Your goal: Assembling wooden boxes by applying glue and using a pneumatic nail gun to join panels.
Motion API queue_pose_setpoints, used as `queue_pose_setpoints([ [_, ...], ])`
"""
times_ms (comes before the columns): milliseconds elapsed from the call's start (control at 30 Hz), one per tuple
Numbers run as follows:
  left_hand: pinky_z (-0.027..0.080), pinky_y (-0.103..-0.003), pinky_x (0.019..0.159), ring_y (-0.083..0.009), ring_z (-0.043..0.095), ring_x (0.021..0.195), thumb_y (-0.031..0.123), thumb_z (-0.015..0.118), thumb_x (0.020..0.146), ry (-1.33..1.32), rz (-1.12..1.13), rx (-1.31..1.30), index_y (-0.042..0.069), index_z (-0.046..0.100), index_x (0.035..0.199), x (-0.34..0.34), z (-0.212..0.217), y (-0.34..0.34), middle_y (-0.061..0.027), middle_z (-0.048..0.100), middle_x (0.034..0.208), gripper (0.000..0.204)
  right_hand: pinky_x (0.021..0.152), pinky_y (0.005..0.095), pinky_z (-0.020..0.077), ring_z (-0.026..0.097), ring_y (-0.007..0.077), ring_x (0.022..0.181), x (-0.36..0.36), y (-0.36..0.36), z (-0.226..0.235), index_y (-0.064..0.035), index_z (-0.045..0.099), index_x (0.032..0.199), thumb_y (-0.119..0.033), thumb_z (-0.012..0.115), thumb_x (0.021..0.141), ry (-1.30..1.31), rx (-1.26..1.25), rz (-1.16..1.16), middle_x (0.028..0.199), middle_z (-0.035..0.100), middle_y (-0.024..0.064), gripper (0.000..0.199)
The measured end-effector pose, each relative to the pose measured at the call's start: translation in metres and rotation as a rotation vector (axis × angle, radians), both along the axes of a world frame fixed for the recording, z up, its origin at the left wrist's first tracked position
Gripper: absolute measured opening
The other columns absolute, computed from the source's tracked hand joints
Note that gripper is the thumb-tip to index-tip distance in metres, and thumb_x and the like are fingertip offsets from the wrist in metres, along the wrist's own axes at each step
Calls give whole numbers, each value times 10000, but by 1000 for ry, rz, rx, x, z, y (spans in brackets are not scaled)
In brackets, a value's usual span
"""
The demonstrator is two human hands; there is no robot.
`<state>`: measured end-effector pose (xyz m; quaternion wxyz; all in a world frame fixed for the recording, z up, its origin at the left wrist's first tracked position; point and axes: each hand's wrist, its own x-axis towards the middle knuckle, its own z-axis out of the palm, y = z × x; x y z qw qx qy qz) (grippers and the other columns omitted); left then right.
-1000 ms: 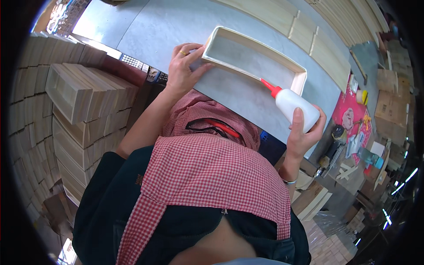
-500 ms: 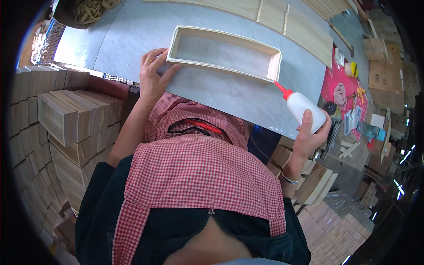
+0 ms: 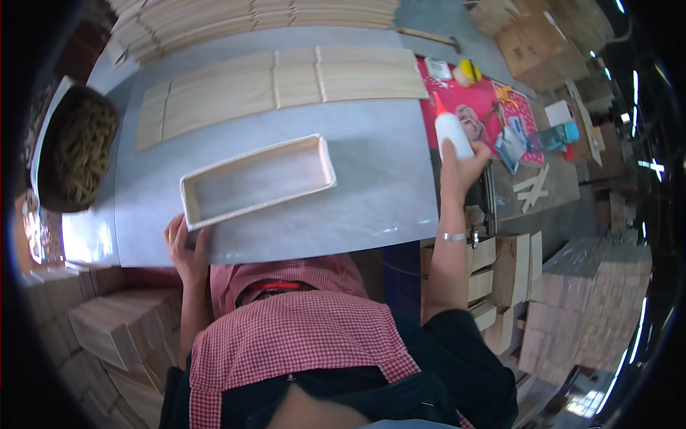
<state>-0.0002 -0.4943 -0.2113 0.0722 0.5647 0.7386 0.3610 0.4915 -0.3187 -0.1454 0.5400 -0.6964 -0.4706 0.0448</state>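
Observation:
A long, shallow wooden frame point(image 3: 261, 207) without visible bottom rests on the grey tabletop, white glue along its upper edges. At its near left corner, my left hand point(image 3: 187, 250) grips it between thumb and fingers. My right hand point(image 3: 464, 168) is wrapped round a white squeeze glue bottle point(image 3: 453, 136) with a red nozzle. The bottle is held upright, nozzle pointing away from me, over the pink cloth at the table's right end and apart from the frame.
Thin boards point(image 3: 236, 93) lie in a row behind the frame, with stacked slats point(image 3: 257, 21) farther back. A bin of tan strips point(image 3: 86, 150) stands at left. On the pink mat point(image 3: 446, 89) are tape and a rag. Stacked wooden frames point(image 3: 121, 329) flank me; a hammer point(image 3: 429, 37) lies behind.
The bottle has left the frame's near right corner and moved right and away from me, turning more upright. My view has shifted. My left hand stays at the frame's left corner.

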Motion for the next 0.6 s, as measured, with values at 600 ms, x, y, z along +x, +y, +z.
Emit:
queue_pose_setpoints([
  [600,475,-433,995,-331,572,1189,165,739,887,-53,3,-62,45,649,1295,-40,-38,-12,-135,600,1341,434,803,398,571,706,306,902,143,124,-24,-137,727,1079,-262,703,818,-587,-880,37,994,749,83,290],
])
